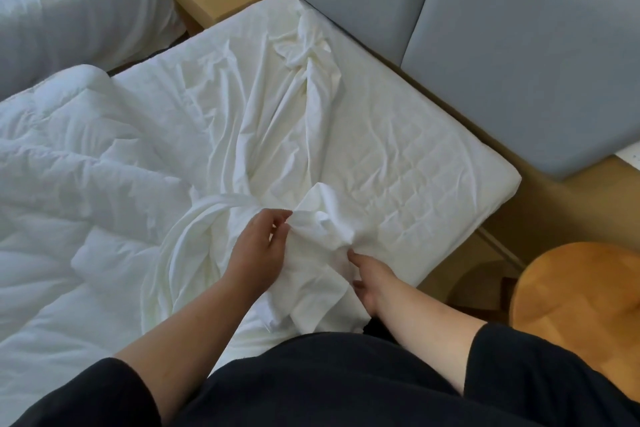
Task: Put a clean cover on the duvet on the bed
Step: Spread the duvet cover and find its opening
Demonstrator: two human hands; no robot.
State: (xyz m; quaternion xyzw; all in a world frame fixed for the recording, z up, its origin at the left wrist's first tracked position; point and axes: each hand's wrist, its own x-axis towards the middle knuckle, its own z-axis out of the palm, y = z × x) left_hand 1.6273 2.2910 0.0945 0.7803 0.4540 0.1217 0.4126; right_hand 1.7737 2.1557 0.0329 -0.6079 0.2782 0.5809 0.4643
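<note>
The cover lies twisted in a rope-like strip from the upper centre of the frame down to lower centre, on the bare mattress. A bunched end is pinched by the fingers of the left hand; the right hand is pressed into folds, its fingers partly hidden. The duvet is heaped at left. The wrong edge may be picked, since the opening is lost among the twists.

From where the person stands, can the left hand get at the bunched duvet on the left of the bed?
Probably yes. The left hand now pinches the white cover, but the duvet lies just beside it on the bed, with nothing between them.
</note>
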